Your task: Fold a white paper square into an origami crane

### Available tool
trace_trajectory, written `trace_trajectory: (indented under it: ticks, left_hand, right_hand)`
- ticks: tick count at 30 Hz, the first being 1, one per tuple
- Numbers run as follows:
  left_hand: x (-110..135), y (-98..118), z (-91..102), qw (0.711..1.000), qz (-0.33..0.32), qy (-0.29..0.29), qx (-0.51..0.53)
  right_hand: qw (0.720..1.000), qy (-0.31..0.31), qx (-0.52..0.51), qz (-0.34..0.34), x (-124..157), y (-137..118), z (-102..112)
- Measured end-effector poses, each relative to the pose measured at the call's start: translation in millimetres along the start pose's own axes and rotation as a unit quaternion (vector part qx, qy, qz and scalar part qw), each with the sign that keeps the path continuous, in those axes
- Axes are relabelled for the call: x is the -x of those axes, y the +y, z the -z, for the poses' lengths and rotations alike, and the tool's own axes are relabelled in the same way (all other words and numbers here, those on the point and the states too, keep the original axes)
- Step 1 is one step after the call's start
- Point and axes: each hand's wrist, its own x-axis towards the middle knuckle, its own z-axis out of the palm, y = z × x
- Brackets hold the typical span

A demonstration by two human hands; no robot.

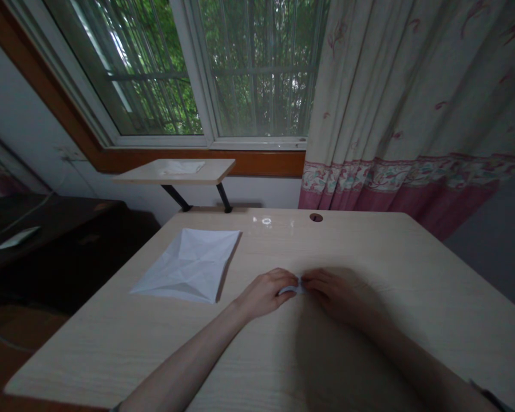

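Left hand point(264, 294) and right hand point(331, 292) meet above the near desk point(90, 360) edge, fingertips pinched on a small folded paper point(292, 289) between them. It likely wants firm, even pressing with edges aligned. Creased sheet point(191, 264) lies left of the grip, untouched.

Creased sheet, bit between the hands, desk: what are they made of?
Creased sheet: thin matte white paper, sharp fold lines.
Small white piece, pinched by left hand and right hand: probably paper, mostly hidden.
Desk: pale wood grain, slight sheen, possibly laminate.

A sheet point(189, 264) lies on the table point(390, 257) left of the paper point(294, 289) between left hand point(264, 293) and right hand point(331, 294).
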Motion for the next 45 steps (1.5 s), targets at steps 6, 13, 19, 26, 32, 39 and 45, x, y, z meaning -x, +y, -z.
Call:
trace_trajectory:
  ticks: [6,13,19,26,32,39,45]
  left_hand:
    - [0,0,-2.1,1.000,0.007,0.001,-0.025]
    - [-2,2,-2.3,0.999,0.024,0.005,-0.030]
    - [-2,6,-1.1,0.999,0.051,0.013,-0.006]
    - [-3,9,-0.9,0.998,0.064,0.024,0.000]
    - [-4,8,-3.4,0.996,0.077,0.044,0.007]
    - [-2,2,-6.5,0.994,0.080,0.073,0.024]
    - [-3,0,-8.1,0.993,0.073,0.084,0.024]
  right_hand:
    - [1.000,-0.010,-0.008,0.006,-3,-9,6]
    - [1.000,0.000,-0.020,-0.008,-2,-6,1]
    - [0.999,-0.001,-0.027,-0.020,-3,-10,3]
    - [0.998,0.009,-0.057,-0.027,-2,-5,0]
    - [0.998,0.039,-0.044,-0.033,-1,0,-8]
    - [0.992,0.059,-0.054,-0.098,-5,-2,-5]
    - [0.997,0.058,-0.015,-0.037,0,8,-15]
